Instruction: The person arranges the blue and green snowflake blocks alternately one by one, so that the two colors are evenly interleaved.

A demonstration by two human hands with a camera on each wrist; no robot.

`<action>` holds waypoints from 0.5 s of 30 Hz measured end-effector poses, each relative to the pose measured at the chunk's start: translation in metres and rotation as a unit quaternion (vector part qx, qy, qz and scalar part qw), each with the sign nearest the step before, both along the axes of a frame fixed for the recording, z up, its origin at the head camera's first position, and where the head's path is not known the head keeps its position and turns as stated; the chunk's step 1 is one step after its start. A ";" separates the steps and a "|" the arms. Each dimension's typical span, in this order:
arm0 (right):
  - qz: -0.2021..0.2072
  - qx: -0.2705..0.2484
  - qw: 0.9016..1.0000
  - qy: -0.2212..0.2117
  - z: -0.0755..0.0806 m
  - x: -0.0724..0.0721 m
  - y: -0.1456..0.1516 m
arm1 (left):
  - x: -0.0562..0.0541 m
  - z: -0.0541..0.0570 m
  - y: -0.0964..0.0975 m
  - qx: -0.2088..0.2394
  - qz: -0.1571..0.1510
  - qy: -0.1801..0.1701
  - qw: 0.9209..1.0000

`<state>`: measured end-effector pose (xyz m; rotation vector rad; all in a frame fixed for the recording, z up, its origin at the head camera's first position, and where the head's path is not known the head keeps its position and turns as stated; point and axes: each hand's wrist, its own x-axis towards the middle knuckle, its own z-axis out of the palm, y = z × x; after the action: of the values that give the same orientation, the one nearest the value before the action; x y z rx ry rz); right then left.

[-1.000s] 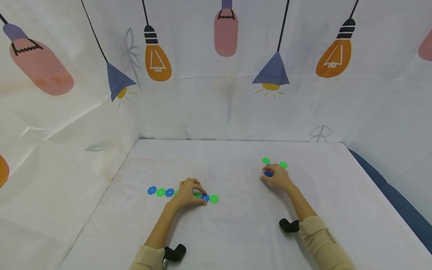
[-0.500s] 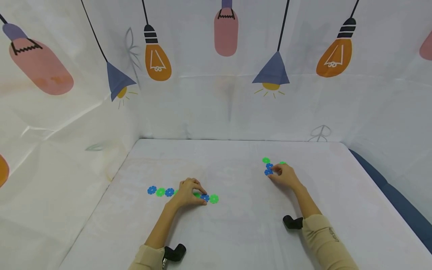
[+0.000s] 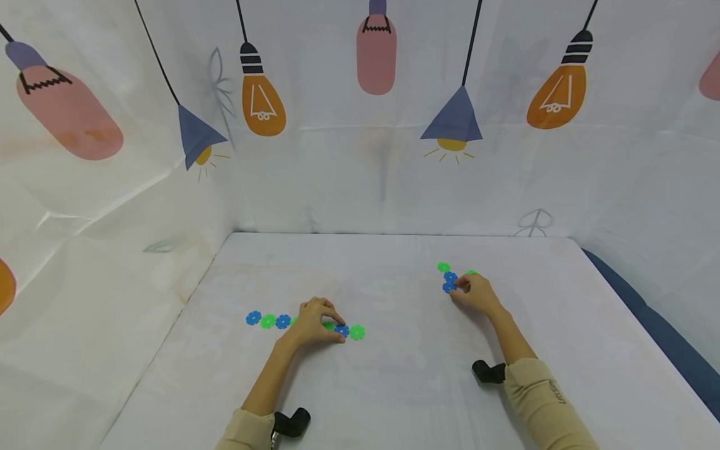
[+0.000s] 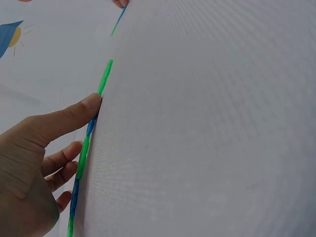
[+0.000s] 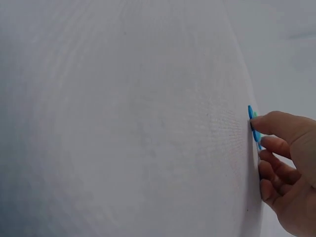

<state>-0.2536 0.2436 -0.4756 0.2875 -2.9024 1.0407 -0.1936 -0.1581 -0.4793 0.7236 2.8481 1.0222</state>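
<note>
Blue near disc (image 3: 448, 287): lay toward the right of the bench (image 3: 394, 375), pinched at its right edge; over the last half-second it had edged slightly rightward.
Blue far disc (image 3: 450, 276): lay just beyond the near one, apparently edge to edge, and had shifted along with it (whether the two were linked, I could not tell).
Right grip (image 3: 472, 294): had drawn rightward from over both of these discs, leaving them in plain sight; thumb and finger held the near one.
Green back disc (image 3: 444, 267): stayed put, farther back and uncovered.
Green side disc (image 3: 471, 271): had become mostly hidden behind the right grip.
Left grip (image 3: 311, 322): had not moved; thumb and finger pinched the row's blue disc (image 3: 342, 330), second from the right end.
Row (image 3: 283, 321): kept its place, blue and green alternating where it showed, its middle covered by the left grip.
Upshot: the change seemed to be in the right grip's hold alone; the row looked steadied, with the blue pair well apart from it.
</note>
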 end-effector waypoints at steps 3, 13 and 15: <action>-0.006 0.003 1.000 0.007 -0.001 0.000 0.000 | 0.000 0.000 0.000 0.001 0.001 -0.001 1.000; -0.005 0.000 1.000 0.008 0.001 0.001 -0.001 | 0.000 0.000 -0.001 0.002 -0.002 -0.001 1.000; -0.003 -0.002 1.000 0.014 0.001 0.002 -0.002 | -0.001 0.000 -0.001 0.000 -0.003 0.001 1.000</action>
<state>-0.2518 0.2419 -0.4745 0.2909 -2.8740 1.0324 -0.1941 -0.1594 -0.4789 0.7320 2.8461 1.0222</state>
